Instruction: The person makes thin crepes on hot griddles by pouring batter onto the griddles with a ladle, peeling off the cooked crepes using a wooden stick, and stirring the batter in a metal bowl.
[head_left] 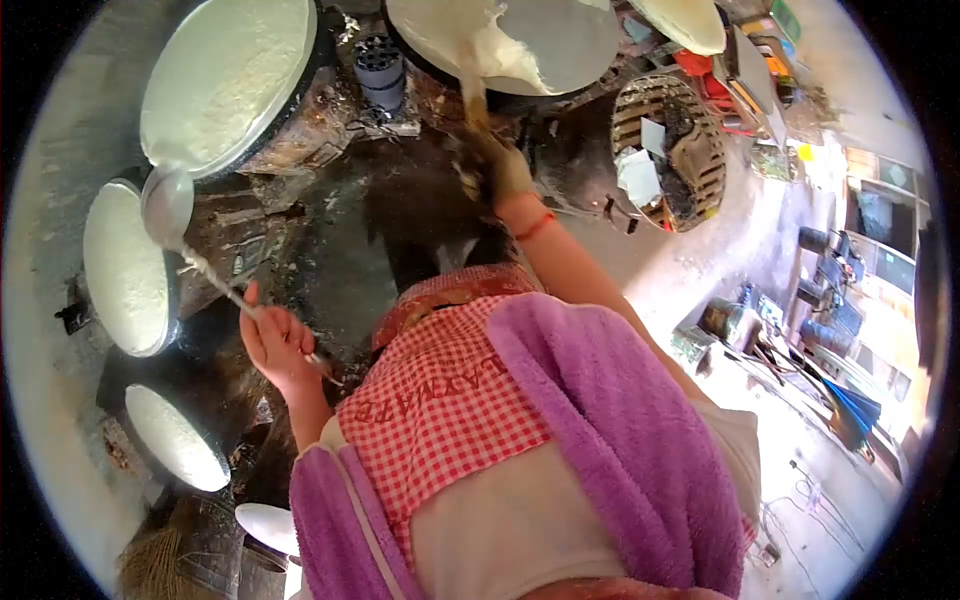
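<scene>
In the head view, our left hand (278, 340), at left, is closed around the handle of a ladle (168, 208), whose length likely spares our fingers the upper-left pan (225, 85). Our right hand (497, 168), upper centre, grips a wooden tool (473, 92) reaching the top-centre griddle (580, 52).

Stove bases (300, 128), rough and sooty, bearing round griddles. Top centre: one large griddle (585, 45), grey, pale batter (515, 55) over part of its surface. Left side: upper griddle (304, 86), middle griddle (176, 300) and lower griddle (226, 472), each pale across the face. Perforated cylinder (378, 62), dark, upright, between the upper and large ones.

Floor (595, 258): dark at centre, brightly sunlit at right. On it: slatted basket (628, 97), round, white sheets (638, 178) inside; assorted long implements, blue item (852, 400) among them.
</scene>
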